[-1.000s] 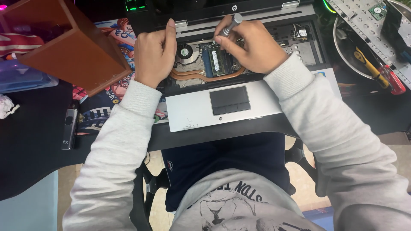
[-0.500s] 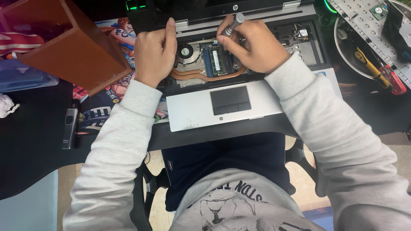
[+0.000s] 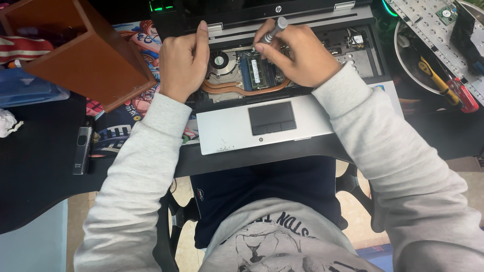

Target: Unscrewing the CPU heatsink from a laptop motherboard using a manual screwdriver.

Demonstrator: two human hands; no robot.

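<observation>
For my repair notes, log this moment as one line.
left hand: steadying laptop edge | right hand: gripping screwdriver, tip by memory stick | keyboard: removed | fan: exposed
</observation>
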